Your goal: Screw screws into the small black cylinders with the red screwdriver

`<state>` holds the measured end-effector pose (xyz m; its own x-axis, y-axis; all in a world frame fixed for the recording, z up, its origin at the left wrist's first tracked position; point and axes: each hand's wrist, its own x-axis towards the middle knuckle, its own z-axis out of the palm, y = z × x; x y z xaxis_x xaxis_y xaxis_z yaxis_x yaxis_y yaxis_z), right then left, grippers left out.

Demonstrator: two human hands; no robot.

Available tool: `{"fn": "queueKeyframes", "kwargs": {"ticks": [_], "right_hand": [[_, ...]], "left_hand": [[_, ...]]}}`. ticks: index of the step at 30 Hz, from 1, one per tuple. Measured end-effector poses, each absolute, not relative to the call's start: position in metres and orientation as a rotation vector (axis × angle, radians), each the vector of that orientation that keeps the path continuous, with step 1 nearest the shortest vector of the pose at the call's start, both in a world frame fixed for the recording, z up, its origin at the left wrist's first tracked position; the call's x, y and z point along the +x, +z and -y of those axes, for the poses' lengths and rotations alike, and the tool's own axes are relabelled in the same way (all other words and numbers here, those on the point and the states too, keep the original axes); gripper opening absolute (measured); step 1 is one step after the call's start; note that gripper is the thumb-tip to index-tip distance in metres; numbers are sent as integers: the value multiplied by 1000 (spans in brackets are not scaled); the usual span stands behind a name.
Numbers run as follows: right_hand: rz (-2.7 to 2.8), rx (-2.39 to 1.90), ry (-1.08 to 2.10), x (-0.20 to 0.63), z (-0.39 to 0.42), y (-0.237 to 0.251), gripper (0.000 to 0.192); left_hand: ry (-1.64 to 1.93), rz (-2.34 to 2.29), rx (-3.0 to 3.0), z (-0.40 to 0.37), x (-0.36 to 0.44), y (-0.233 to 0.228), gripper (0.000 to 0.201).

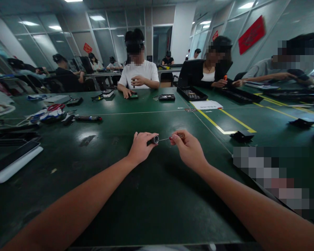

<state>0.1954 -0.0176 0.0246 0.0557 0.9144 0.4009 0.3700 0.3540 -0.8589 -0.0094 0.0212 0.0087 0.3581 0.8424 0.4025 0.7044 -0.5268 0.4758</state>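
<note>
My left hand [142, 146] is closed round a small dark cylinder [155, 139] with a pale ring at its open end, which faces right. Between thumb and fingers, my right hand [189, 148] grips a screwdriver [178, 137] with a reddish-brown handle. Its thin metal shaft points left, and the tip is at or very near the ringed end of the cylinder. I cannot tell whether the tip touches it. Both hands are just above the green table [136, 195], and the fingers hide most of the cylinder.
On the left lie a black-and-white device [15, 162], a black pen-shaped tool [87, 119] and red-handled scissors [56, 107]. Black parts trays [192, 93] stand at the back right. A small black part [241, 136] sits by yellow tape. Across the table, a person in white [140, 75] works.
</note>
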Motion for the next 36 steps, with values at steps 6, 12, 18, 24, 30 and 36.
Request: {"fn": "queueKeyframes", "kwargs": {"ticks": [6, 12, 18, 24, 30, 36], "right_hand": [[1484, -1216, 642, 197, 15, 24, 21], [1481, -1181, 664, 197, 16, 26, 21], [1479, -1169, 718, 197, 16, 27, 19], [1530, -1070, 816, 197, 18, 30, 21], [1528, -1221, 591, 193, 27, 31, 35], [1594, -1234, 568, 193, 29, 29, 23]], "left_hand": [[887, -1432, 2377, -20, -8, 13, 32], [877, -1427, 2378, -18, -7, 13, 34], [928, -1412, 2368, -21, -9, 9, 35], [882, -1396, 2405, -22, -8, 8, 32], [875, -1378, 2446, -21, -8, 5, 34], [920, -1389, 2412, -22, -10, 6, 33]]}}
